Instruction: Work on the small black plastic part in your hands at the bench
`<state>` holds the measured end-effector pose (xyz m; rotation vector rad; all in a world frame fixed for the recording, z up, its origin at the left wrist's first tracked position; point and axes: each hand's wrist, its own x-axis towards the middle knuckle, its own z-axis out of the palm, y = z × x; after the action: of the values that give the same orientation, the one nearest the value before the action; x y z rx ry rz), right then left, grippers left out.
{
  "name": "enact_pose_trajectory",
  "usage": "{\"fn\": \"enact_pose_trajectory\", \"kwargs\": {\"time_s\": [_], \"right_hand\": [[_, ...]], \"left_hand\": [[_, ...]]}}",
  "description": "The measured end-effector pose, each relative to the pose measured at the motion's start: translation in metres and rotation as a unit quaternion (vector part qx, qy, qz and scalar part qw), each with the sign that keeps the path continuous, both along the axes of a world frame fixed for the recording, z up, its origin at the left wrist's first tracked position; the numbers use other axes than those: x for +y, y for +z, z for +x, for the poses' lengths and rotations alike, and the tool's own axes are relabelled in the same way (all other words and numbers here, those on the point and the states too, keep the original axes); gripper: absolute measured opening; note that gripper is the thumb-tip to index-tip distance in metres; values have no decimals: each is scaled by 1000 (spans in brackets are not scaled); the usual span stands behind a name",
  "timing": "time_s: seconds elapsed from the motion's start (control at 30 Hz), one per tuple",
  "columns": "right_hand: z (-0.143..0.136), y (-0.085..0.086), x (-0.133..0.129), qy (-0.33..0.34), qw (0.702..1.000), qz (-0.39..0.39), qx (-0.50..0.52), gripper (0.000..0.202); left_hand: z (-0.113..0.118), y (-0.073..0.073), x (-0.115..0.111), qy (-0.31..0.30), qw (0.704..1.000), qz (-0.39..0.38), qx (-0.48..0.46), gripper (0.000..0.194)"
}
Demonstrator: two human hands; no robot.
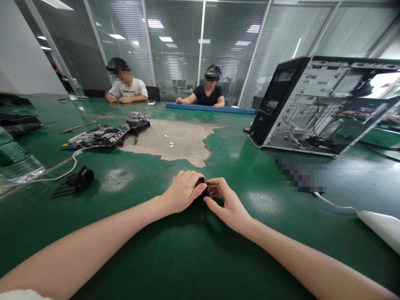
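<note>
Low over the green table, in the middle of the head view, a small black rounded part (204, 191) sits between my two hands. My left hand (179, 192) is wrapped over its left side, with the thumb along the near face. From the right, my right hand (229, 204) grips the part's edge between thumb and curled fingertips. Fingers cover much of the part, so I cannot make out its exact kind. Left of my hands lies another black piece (84, 177) with a round end and a flat, slotted plate.
An open computer case (261, 112) stands at right, near a pixelated item (300, 175) and a white device (379, 227). At left are a circuit board (104, 135), a cooler (137, 119) and a plastic bottle (18, 160). Two people (129, 89) sit across the table.
</note>
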<state>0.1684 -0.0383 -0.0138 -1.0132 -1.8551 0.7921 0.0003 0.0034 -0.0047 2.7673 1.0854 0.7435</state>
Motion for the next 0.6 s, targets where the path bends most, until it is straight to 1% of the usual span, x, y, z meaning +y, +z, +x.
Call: {"fn": "enact_pose_trajectory", "kwargs": {"time_s": [0.1,0.2,0.27,0.33,0.4,0.47,0.5,0.6], "right_hand": [[-1,2,-3,-25,997,67,-18,32],[0,3,-4,-55,995,84,-28,32],[1,3,-3,-85,994,59,-27,28],[2,3,-1,-110,994,14,-14,24],[3,3,1,-120,992,-36,10,20],[3,3,3,-110,990,-72,40,18],[3,3,3,-94,991,-82,56,19],[1,1,3,-19,991,-94,89,26]], "left_hand": [[0,0,0,0,1000,-2,-4,38],[0,0,0,0,1000,-4,-6,38],[0,0,0,-1,1000,-6,-5,38],[0,0,0,-1,1000,-5,-3,38],[0,0,0,-1,1000,-3,-2,39],[0,0,0,-1,1000,-1,-1,39],[0,0,0,-2,1000,-1,-1,39],[0,0,0,-1,1000,-1,-2,40]]}}
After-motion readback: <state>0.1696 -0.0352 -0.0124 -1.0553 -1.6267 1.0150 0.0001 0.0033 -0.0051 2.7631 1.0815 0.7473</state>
